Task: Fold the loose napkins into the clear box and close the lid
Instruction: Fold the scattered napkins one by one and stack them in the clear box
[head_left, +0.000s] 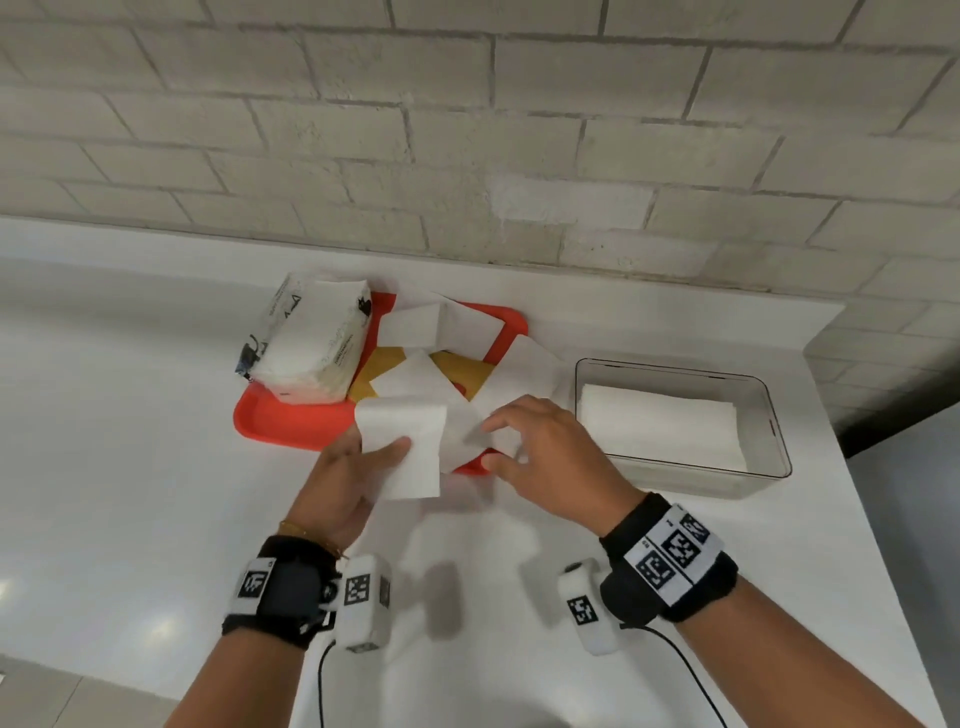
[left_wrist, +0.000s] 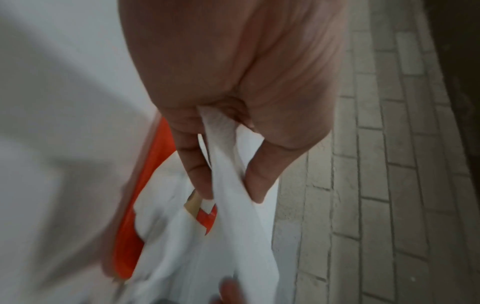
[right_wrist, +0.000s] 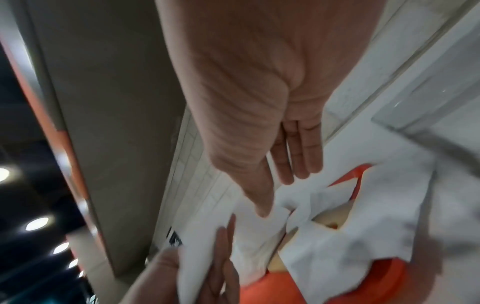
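Napkin (head_left: 410, 457) is hanging over the near edge of the red tray (head_left: 291, 421), pinched in the left hand (head_left: 343, 483), thumb on top and fingers (left_wrist: 197, 164) clamped beneath. Pack (head_left: 311, 343) is sitting on the tray's left end; loose napkins (head_left: 415, 325) are lying across it. Right hand (head_left: 550, 457) is reaching to the napkin's right edge, fingers apart, gripping nothing clearly. Box (head_left: 769, 410) is standing open on the surface (head_left: 130, 493) at right, holding a folded stack (head_left: 660, 421).

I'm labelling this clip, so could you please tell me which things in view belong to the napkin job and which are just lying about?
Belong to the job:
- napkin held by the left hand
- loose napkins on the red tray
- clear box, with folded napkins inside
- right hand

Just lying about:
- wrapped napkin pack
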